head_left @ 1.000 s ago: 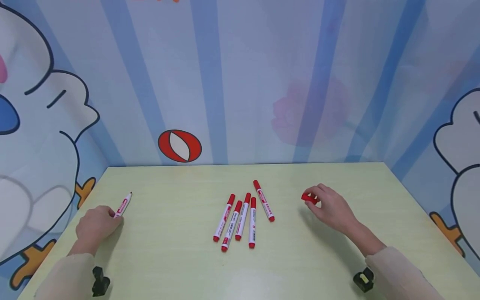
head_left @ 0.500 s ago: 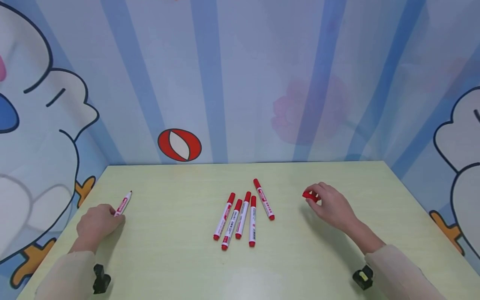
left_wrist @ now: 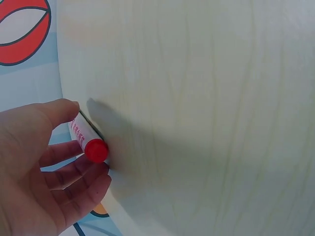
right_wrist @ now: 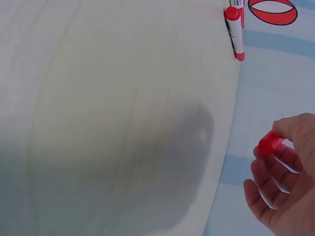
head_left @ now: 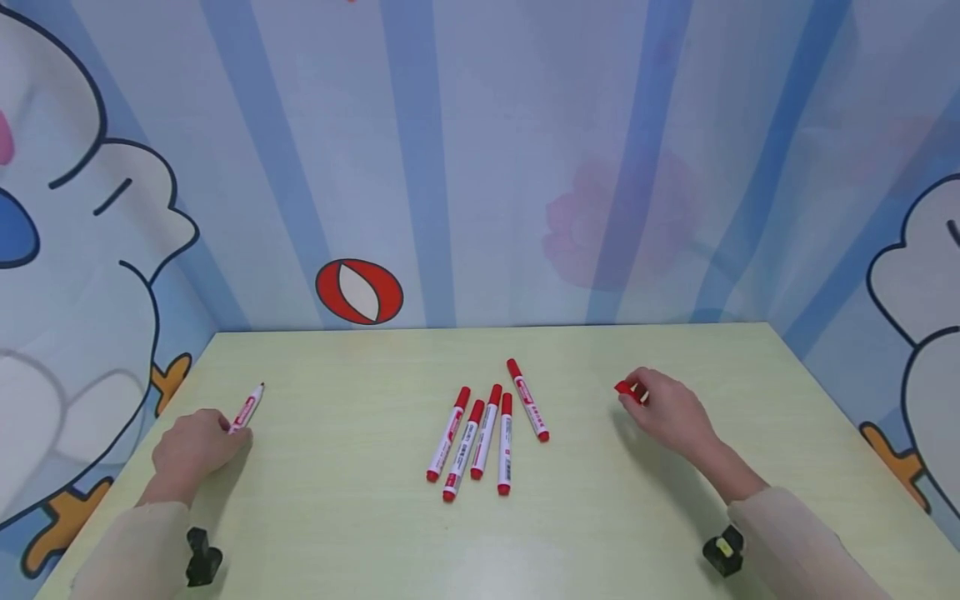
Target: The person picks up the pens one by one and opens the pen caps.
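The right hand (head_left: 667,417), pinching a red cap (right_wrist: 268,143), has shifted slightly toward 3 o'clock. At the 9 o'clock side of the desk (head_left: 337,517), the left hand (head_left: 195,450) grips an uncapped marker (head_left: 248,407), its long axis running 7 to 1 o'clock, tip toward 1. Only the left wrist view shows its red end plug (left_wrist: 97,151).

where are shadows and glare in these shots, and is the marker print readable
Head view: soft shadows beside the left hand and the right hand, a pale sheen low on the table, print on the loose markers too small to read; left wrist view: a broad shadow right of the held marker, its print unclear; right wrist view: a soft-edged shadow left of the red cap.
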`<action>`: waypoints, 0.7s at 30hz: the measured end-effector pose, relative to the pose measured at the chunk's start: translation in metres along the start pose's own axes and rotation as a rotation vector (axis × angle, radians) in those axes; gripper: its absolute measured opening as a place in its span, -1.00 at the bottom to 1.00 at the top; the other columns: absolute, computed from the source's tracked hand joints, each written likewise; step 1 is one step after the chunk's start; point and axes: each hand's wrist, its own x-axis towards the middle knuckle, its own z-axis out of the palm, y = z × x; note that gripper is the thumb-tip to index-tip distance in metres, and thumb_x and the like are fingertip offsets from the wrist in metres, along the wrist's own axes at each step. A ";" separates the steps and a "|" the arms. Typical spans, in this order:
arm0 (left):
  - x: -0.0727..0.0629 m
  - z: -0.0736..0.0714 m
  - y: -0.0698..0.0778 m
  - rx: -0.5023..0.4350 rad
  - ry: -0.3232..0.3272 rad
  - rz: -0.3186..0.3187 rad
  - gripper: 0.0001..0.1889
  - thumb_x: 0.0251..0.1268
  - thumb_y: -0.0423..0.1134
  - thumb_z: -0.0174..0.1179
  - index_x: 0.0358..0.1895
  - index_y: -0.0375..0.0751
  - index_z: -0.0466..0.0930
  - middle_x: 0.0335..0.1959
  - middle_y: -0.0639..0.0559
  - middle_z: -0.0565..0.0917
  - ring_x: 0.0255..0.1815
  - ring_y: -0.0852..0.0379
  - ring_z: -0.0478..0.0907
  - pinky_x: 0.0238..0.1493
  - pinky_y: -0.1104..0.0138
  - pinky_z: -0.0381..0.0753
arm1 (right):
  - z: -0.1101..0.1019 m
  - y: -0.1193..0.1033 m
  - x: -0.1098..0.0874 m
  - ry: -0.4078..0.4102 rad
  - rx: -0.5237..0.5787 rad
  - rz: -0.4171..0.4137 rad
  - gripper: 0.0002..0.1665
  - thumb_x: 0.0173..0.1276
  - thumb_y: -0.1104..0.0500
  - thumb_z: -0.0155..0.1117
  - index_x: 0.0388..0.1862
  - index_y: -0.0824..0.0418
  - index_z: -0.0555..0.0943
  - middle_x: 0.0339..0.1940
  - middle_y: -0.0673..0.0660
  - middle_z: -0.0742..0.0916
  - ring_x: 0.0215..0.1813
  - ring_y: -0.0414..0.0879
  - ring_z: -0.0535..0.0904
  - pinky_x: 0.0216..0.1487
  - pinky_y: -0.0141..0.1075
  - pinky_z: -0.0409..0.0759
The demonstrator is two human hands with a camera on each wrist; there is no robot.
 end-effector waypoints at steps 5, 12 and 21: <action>0.000 -0.002 -0.002 -0.009 -0.012 -0.018 -0.45 0.19 0.03 0.10 -0.10 -0.52 0.43 -0.47 -0.18 0.52 -0.44 -0.05 0.40 -0.44 0.20 0.34 | -0.002 0.002 0.001 -0.028 0.012 0.038 -0.74 0.20 0.17 0.24 -0.22 0.34 0.53 -0.44 0.14 0.64 -0.51 -0.12 0.45 -0.50 -0.31 0.45; -0.001 -0.007 0.001 -0.023 0.024 -0.004 -0.42 0.24 0.02 0.08 0.04 -0.51 0.36 -0.49 -0.14 0.53 -0.45 -0.03 0.41 -0.45 0.20 0.36 | -0.003 0.008 0.005 -0.088 0.004 0.107 -0.69 0.21 0.15 0.23 -0.21 0.38 0.50 -0.50 0.14 0.60 -0.56 -0.11 0.39 -0.55 -0.33 0.39; -0.012 -0.008 0.021 -0.039 0.116 0.137 -0.49 0.23 0.02 0.08 -0.01 -0.40 0.43 -0.31 -0.23 0.59 -0.57 0.07 0.45 -0.59 0.28 0.37 | 0.001 0.019 0.013 -0.176 0.021 0.211 -0.61 0.27 0.08 0.15 -0.14 0.41 0.42 -0.43 0.20 0.62 -0.54 -0.09 0.43 -0.53 -0.31 0.38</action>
